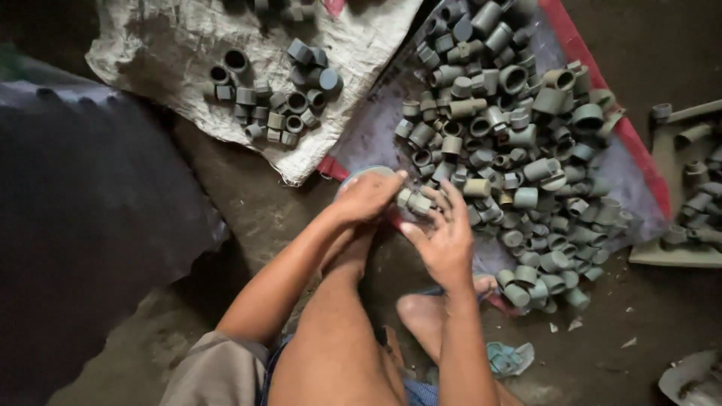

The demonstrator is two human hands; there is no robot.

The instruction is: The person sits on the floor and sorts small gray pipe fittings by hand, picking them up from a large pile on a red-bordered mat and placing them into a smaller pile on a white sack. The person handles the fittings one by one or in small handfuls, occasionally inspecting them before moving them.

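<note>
We sit on the dirt floor [248, 203], looking down over our bare knees at a heap of grey-green plastic pipe fittings [511, 143] spread on a red-edged sheet [639, 162]. Our left hand [367, 197] is curled, thumb and fingers closed round one end of a small fitting [416, 201] held just above the near edge of the heap; a pale round lid-like thing [359, 174] shows behind that hand, though we cannot tell whether the hand grips it. Our right hand [445, 234] has its fingers spread and half bent, fingertips touching the other end of the same fitting, not clamped on it. By our reading, the step in hand is working a single piece between both hands, sorting or fitting it; the next move would call for a firm pinch from the right fingers before the piece can leave the left. A smaller batch of fittings [271, 98] lies apart on a white woven sack [188, 113] up left, with bare floor between the two sheets, the open lane for carrying a piece across. To the right the heap crowds the sheet's red border, and more moulded parts [696, 203] lie beyond it, so room there is tight
</note>
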